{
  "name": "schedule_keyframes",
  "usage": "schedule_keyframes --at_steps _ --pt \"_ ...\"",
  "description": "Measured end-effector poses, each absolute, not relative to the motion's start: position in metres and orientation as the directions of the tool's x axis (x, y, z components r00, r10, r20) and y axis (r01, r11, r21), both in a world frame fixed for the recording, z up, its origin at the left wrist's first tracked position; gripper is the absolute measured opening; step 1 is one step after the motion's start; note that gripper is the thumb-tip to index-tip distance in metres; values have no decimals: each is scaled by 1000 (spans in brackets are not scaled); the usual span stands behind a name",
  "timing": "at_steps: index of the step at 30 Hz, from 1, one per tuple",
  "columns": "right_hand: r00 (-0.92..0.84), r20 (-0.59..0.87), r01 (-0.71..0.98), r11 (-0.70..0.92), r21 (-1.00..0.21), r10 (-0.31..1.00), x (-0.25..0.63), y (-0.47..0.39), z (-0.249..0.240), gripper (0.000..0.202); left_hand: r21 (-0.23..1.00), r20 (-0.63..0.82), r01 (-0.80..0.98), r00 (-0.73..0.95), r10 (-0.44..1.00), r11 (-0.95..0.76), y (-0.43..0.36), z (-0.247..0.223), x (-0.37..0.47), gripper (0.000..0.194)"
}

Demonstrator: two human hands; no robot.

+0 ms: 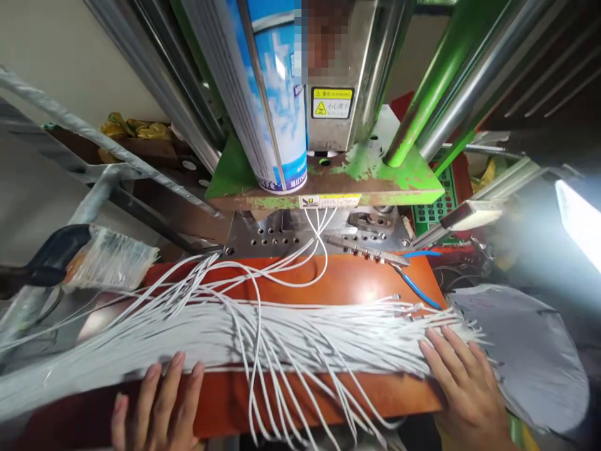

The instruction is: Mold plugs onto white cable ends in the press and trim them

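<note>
A thick bundle of thin white cables lies across the orange-brown work surface, with several loose cables hanging over its front edge. My left hand is at the bottom left, fingers apart, fingertips at the bundle's near edge. At the right end of the bundle, my right hand lies with fingers stretched out over the cable ends, some of which show small metal tips. A few cables run up from the bundle to the metal die under the press's green plate. Neither hand grips anything visible.
A blue spray can stands on the green plate beside a warning label. A slim metal bar with blue tubing lies near the die. Metal frame bars stand left; a bright lamp and grey padded piece are right.
</note>
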State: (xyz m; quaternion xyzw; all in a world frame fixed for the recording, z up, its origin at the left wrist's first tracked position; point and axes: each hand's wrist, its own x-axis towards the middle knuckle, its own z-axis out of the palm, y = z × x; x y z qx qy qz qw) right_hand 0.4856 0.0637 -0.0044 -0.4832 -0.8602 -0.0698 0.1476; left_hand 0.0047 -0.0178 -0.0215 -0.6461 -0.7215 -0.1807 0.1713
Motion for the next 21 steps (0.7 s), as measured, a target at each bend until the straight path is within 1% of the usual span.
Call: schedule_keyframes --at_steps 2,5,10,13,15,17,18,21 --pt "-474 303 857 512 -54 826 481 63 0 84 0 471 996 -79 878 90 -16 -19 6 79" --pt "-464 306 864 501 -51 831 477 64 0 79 -19 466 999 -29 885 43 -14 -17 5 80" --pt "-445 309 878 477 -32 840 473 63 -2 70 34 472 999 -22 881 7 -13 -13 8 82" --pt "-478 223 865 500 -49 850 481 64 9 73 75 479 997 -18 878 -20 -12 -9 12 87" --pt "-525 136 835 539 -110 840 488 70 26 79 97 462 994 -9 887 -41 -11 -6 14 92" --pt "-568 106 790 577 -207 816 486 84 47 83 95 429 994 16 903 -62 -12 -3 14 99" --pt "-586 116 762 594 -259 802 480 94 58 79 89 415 994 27 909 -70 -12 -1 14 102" --pt "-617 129 683 609 -403 776 435 133 88 45 74 377 991 72 923 -107 -12 5 9 106"
